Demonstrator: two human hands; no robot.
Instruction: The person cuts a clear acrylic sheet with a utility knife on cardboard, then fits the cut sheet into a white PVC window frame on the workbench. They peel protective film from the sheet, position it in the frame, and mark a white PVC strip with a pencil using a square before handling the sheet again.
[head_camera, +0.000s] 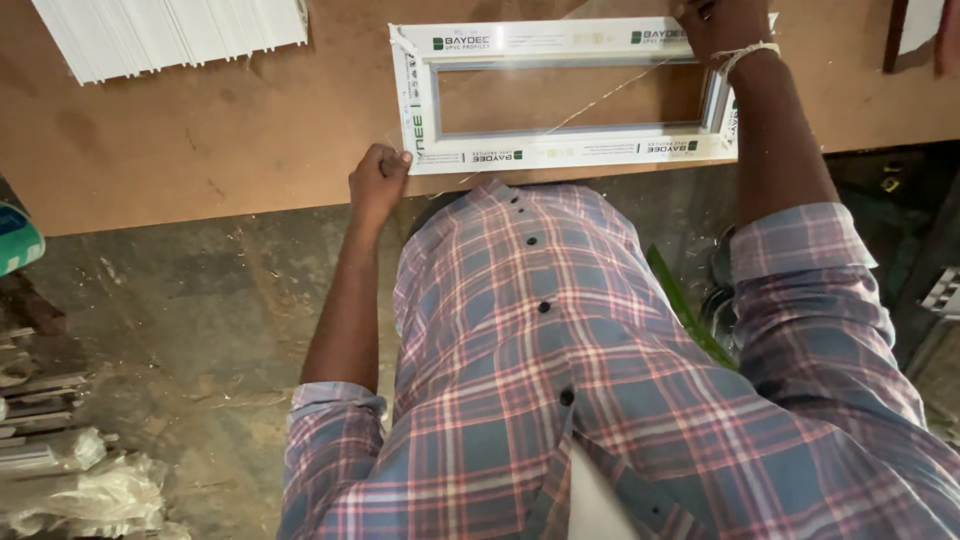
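A small white window frame (560, 150) lies flat on the brown worktop (200, 130), right at its near edge. It is a long rectangle of plastic bars joined at mitred corners, still wrapped in clear protective film with green and dark printing. Its middle is open, and the board shows through. The left hand (378, 180) grips its near left corner; the right hand (722, 25) presses on its far right corner.
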